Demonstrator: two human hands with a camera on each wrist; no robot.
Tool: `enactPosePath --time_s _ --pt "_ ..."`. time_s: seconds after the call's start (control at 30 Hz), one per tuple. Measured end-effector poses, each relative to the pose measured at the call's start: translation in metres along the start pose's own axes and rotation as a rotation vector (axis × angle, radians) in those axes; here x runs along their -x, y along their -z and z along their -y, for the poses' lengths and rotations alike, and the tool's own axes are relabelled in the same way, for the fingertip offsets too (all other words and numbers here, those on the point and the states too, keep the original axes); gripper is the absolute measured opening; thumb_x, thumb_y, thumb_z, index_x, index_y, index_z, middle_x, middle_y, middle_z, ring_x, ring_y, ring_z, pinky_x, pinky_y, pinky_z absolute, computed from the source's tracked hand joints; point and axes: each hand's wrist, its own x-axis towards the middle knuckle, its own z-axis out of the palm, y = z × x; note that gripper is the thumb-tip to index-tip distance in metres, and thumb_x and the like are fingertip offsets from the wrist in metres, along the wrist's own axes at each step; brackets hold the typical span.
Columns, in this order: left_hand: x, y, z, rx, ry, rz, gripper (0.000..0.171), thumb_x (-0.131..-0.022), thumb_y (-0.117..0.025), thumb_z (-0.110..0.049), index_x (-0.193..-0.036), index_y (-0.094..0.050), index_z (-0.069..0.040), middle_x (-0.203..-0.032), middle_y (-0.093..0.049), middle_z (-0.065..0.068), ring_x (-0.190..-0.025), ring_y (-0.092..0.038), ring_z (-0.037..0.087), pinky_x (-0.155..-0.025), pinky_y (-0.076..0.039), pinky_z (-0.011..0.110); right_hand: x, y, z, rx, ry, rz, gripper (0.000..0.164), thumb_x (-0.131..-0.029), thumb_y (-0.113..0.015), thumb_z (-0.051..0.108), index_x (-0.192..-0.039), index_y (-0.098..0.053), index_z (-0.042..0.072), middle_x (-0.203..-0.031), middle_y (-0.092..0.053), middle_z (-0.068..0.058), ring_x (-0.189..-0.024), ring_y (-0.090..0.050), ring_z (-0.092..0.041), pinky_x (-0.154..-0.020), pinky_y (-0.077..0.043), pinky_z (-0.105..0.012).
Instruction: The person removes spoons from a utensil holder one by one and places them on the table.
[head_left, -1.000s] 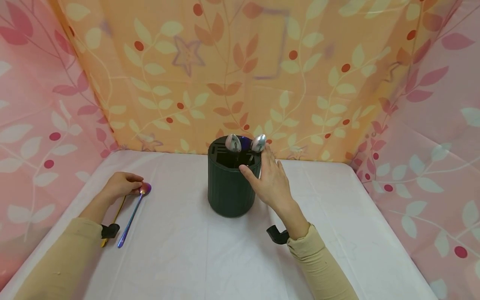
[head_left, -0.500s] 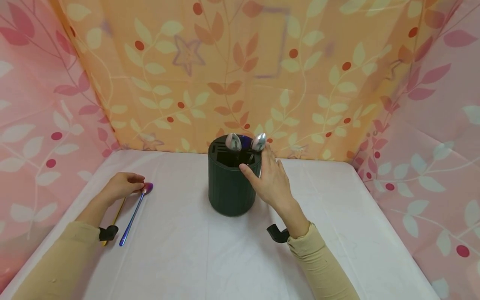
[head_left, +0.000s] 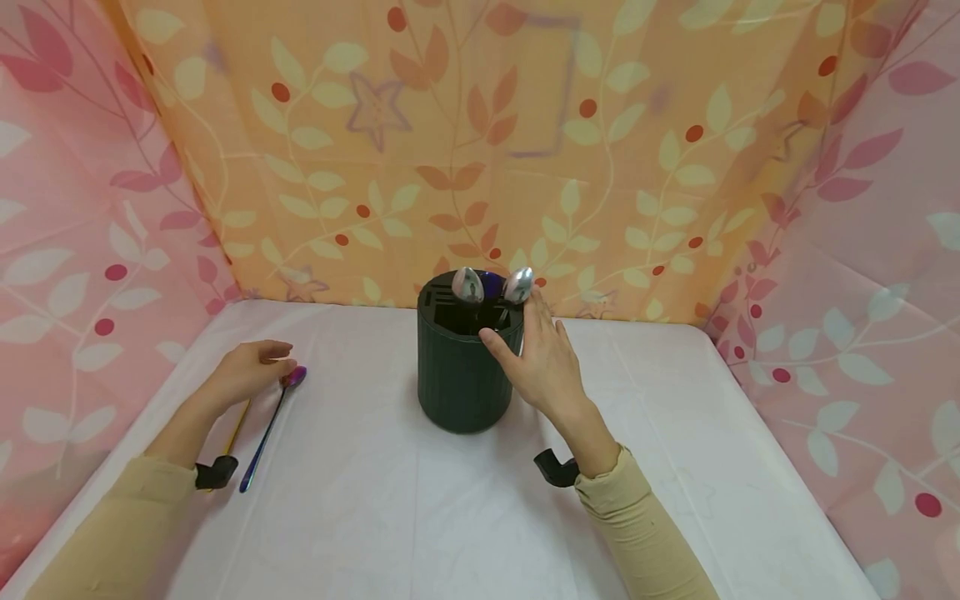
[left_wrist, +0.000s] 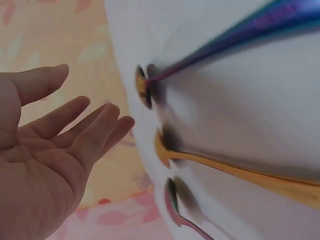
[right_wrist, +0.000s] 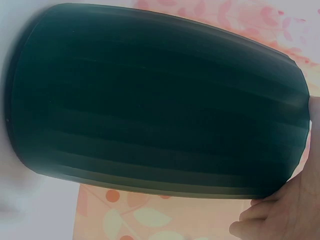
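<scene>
My left hand (head_left: 247,371) hovers at the bowl ends of the spoons on the left of the table, its fingers loosely spread with nothing between them. Below it lie a blue-purple spoon (head_left: 272,425) and a gold spoon (head_left: 238,427), partly hidden by the hand and wrist strap. The left wrist view also shows a third, pinkish spoon (left_wrist: 172,200) beside the gold one. A dark green ribbed utensil holder (head_left: 461,379) stands upright mid-table. My right hand (head_left: 546,367) rests against its right side, thumb at the rim and fingers fairly straight along it.
Two silver spoons, the left one (head_left: 467,286) and the right one (head_left: 518,285), stand bowl-up in the holder with a dark blue spoon (head_left: 492,285) between them. A white cloth covers the table (head_left: 360,500). Patterned curtains (head_left: 315,167) enclose the back and sides.
My left fingers have parted and risen slightly from the spoons' bowl ends. The blue-purple spoon has shifted slightly. My right hand and the holder stay in place.
</scene>
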Motion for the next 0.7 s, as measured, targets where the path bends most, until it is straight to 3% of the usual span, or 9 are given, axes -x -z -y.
enactPosePath --time_s 0.17,0.33,0.4,0.5,0.6,0.7 --pt "0.007 0.004 -0.025 -0.011 -0.09 -0.119 0.059 -0.108 -0.056 -0.037 -0.149 -0.048 0.006 -0.144 -0.052 0.036 -0.134 -0.048 0.055 -0.105 -0.045 0.068 0.0 0.001 0.0 -0.002 -0.002 0.0 0.105 -0.096 -0.033 0.083 -0.168 -0.004 0.013 -0.175 -0.004 -0.005 -0.16 -0.008 -0.025 -0.128 -0.011 -0.06" --pt "0.015 0.006 -0.059 0.056 -0.173 -0.237 0.057 -0.107 -0.059 -0.034 -0.152 -0.049 -0.001 -0.147 -0.054 0.029 -0.134 -0.051 0.051 -0.105 -0.048 0.063 0.001 0.0 0.0 0.001 -0.004 0.001 0.106 -0.096 -0.033 0.083 -0.168 -0.004 0.012 -0.175 -0.004 -0.006 -0.161 -0.008 -0.025 -0.128 -0.011 -0.059" --pt "0.019 0.006 -0.073 0.101 -0.203 -0.284 0.054 -0.106 -0.061 -0.032 -0.152 -0.051 -0.004 -0.147 -0.056 0.025 -0.133 -0.055 0.047 -0.104 -0.051 0.056 0.0 0.0 -0.001 0.001 -0.001 -0.002 0.105 -0.096 -0.034 0.083 -0.168 -0.004 0.012 -0.175 -0.004 -0.006 -0.16 -0.008 -0.025 -0.128 -0.011 -0.059" --pt "0.024 0.005 -0.095 0.177 -0.262 -0.357 0.048 -0.105 -0.063 -0.027 -0.149 -0.056 -0.009 -0.145 -0.06 0.018 -0.132 -0.059 0.039 -0.102 -0.054 0.033 0.0 -0.001 -0.001 0.005 0.001 -0.004 0.105 -0.096 -0.033 0.083 -0.168 -0.004 0.012 -0.174 -0.004 -0.006 -0.16 -0.008 -0.025 -0.128 -0.011 -0.059" --pt "0.027 0.003 -0.117 0.259 -0.336 -0.403 0.045 -0.104 -0.065 -0.02 -0.147 -0.059 -0.009 -0.143 -0.062 0.015 -0.13 -0.06 0.034 -0.098 -0.049 0.011 0.0 -0.001 -0.001 0.004 -0.001 -0.003 0.105 -0.096 -0.033 0.083 -0.168 -0.003 0.013 -0.174 -0.004 -0.006 -0.16 -0.008 -0.025 -0.128 -0.011 -0.059" --pt "0.029 -0.001 -0.137 0.332 -0.412 -0.43 0.044 -0.103 -0.066 -0.015 -0.146 -0.06 -0.008 -0.141 -0.063 0.015 -0.129 -0.061 0.033 -0.096 -0.047 0.007 -0.001 -0.001 0.0 0.003 -0.004 -0.005 0.105 -0.096 -0.033 0.084 -0.168 -0.003 0.013 -0.174 -0.004 -0.006 -0.16 -0.008 -0.025 -0.128 -0.011 -0.059"
